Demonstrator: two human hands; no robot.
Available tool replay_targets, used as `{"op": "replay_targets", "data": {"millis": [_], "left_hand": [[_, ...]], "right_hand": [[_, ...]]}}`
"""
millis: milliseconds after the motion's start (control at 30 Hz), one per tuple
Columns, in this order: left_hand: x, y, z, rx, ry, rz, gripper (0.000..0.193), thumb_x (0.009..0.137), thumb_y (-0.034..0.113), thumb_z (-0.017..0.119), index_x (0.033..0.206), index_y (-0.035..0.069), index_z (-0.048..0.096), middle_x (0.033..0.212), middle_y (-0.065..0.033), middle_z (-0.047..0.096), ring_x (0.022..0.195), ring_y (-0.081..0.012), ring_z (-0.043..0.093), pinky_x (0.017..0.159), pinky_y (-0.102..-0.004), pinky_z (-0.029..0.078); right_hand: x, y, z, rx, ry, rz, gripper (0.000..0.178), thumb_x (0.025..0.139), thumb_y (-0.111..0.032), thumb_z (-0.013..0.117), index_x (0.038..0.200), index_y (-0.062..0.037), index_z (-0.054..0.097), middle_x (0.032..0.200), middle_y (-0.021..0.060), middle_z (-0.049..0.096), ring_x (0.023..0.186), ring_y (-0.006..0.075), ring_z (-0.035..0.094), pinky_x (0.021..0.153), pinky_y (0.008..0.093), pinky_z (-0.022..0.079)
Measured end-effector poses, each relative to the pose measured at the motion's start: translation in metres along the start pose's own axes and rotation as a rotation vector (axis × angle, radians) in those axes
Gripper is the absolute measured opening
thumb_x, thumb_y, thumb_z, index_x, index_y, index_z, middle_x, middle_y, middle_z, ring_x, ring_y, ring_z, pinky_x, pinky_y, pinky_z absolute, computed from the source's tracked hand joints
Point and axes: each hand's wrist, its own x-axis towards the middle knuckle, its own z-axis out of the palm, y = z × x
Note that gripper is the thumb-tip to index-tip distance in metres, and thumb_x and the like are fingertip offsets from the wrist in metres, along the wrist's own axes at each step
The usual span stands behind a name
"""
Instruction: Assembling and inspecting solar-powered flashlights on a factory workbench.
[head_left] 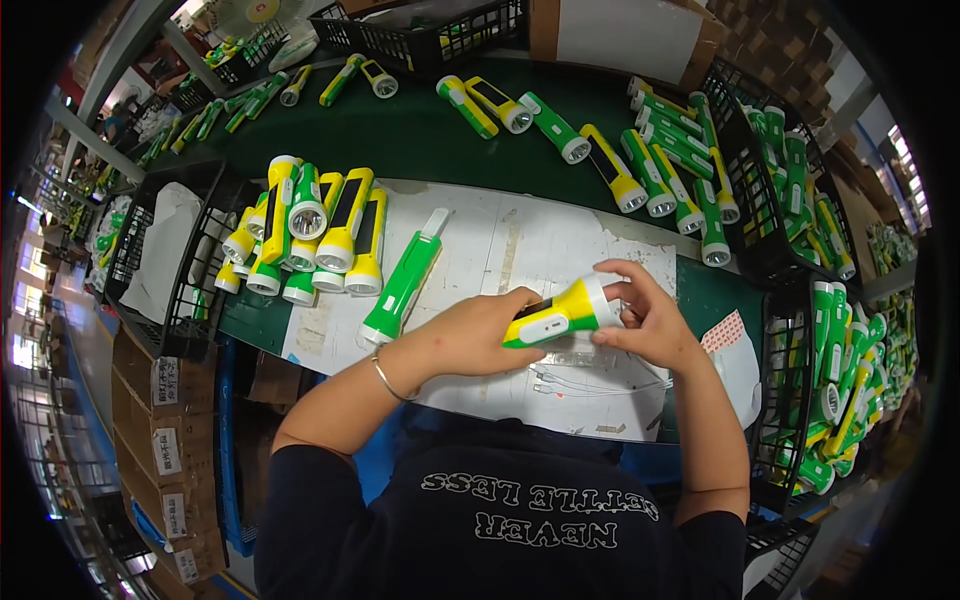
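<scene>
A yellow and green flashlight (572,308) with a white head lies sideways over the white work board (475,240). My left hand (468,335) is closed round its body, thumb on top near a dark panel. At the white head rim, my right hand (655,325) has its fingers curled against the front; the lens is hidden. A green flashlight (405,280) rests on the board left of my hands, its pale end pointing away. Below the held flashlight lie thin white cables (575,385). A pile of several yellow and green flashlights (345,225) stands at the board's left.
Black crates flank the board: one on the left (205,265) and one at the far right (765,215) holding flashlights. More flashlights (680,135) lie along the green table (410,130). A sheet with red dots (725,335) sits right of my right hand.
</scene>
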Motion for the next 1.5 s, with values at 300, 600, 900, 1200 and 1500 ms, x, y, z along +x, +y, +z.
{"op": "replay_targets", "data": {"millis": [300, 600, 900, 1200, 1500], "left_hand": [[0.034, -0.032, 0.052, -0.427, 0.334, -0.121, 0.062, 0.076, 0.028, 0.066, 0.12, -0.003, 0.035, 0.104, -0.0222, 0.055, 0.095, -0.0298, 0.057, 0.081, -0.035, 0.045], [0.045, -0.023, 0.052, -0.434, 0.318, -0.185, 0.065, 0.074, 0.031, 0.067, 0.122, 0.0, 0.035, 0.108, -0.0205, 0.054, 0.099, -0.0294, 0.056, 0.085, -0.0347, 0.044], [0.051, -0.013, 0.061, -0.436, 0.364, -0.126, 0.062, 0.073, 0.026, 0.068, 0.121, 0.001, 0.036, 0.1, -0.0187, 0.057, 0.091, -0.029, 0.059, 0.079, -0.0347, 0.046], [0.048, -0.01, 0.068, 0.001, 0.633, -0.039, 0.053, 0.072, 0.019, 0.066, 0.116, 0.004, 0.041, 0.105, -0.0163, 0.054, 0.088, -0.0334, 0.058, 0.075, -0.0381, 0.048], [0.049, -0.011, 0.059, -0.082, 0.587, -0.05, 0.05, 0.072, 0.017, 0.066, 0.115, 0.005, 0.041, 0.105, -0.0171, 0.052, 0.091, -0.0346, 0.057, 0.075, -0.0386, 0.047]], "right_hand": [[0.027, 0.078, -0.008, -1.081, 0.434, 0.211, 0.038, 0.074, -0.038, 0.063, 0.096, -0.0091, 0.053, 0.091, 0.0086, 0.06, 0.079, 0.0273, 0.06, 0.067, 0.0376, 0.047], [0.035, 0.085, -0.026, -0.856, 0.592, 0.245, 0.026, 0.075, -0.027, 0.066, 0.087, -0.0043, 0.059, 0.077, 0.0065, 0.063, 0.07, 0.0208, 0.061, 0.062, 0.0317, 0.047], [0.007, 0.056, 0.003, 0.058, 0.327, 0.065, 0.018, 0.08, -0.016, 0.065, 0.084, 0.0014, 0.062, 0.069, -0.0008, 0.058, 0.06, 0.0032, 0.049, 0.054, 0.0172, 0.038], [0.006, 0.063, 0.011, 0.097, 0.366, 0.097, 0.021, 0.08, -0.02, 0.066, 0.074, -0.0007, 0.06, 0.062, -0.0021, 0.054, 0.057, 0.0034, 0.045, 0.052, 0.0184, 0.035], [0.009, 0.055, 0.008, 0.042, 0.348, 0.099, 0.02, 0.078, -0.019, 0.066, 0.069, -0.0022, 0.059, 0.06, -0.0023, 0.053, 0.054, 0.0044, 0.043, 0.051, 0.0197, 0.035]]}}
